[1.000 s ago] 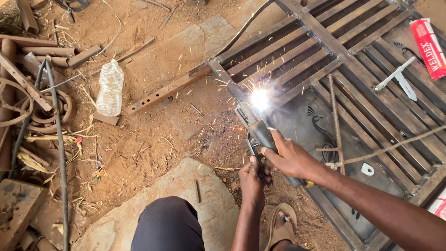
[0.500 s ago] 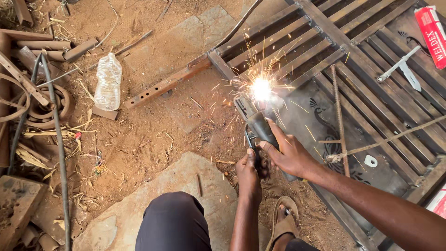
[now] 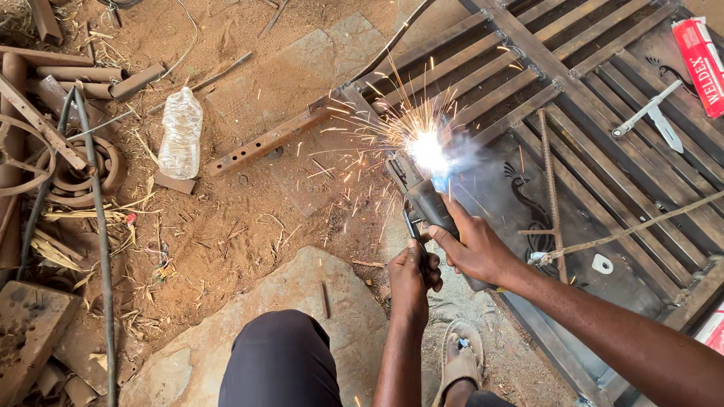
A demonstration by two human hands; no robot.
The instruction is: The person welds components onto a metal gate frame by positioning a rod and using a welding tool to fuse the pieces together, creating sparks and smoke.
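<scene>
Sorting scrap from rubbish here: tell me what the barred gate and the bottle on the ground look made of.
Gate: likely steel, bare dull grey-brown flat bars, with welding sparks flying off its edge. Bottle: clear thin plastic, see-through and crumpled, lying on the dirt.

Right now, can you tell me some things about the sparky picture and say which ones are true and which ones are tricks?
1. Both hands hold the welding tool. True: the right hand and the left hand grip it.
2. Bright sparks fly at the metal gate. True.
3. The plastic bottle stands upright. False: it lies on its side on the dirt.
4. The person is barefoot. False: a sandal is on the foot.
5. The gate hangs on a wall. False: it lies flat on the ground.
</scene>
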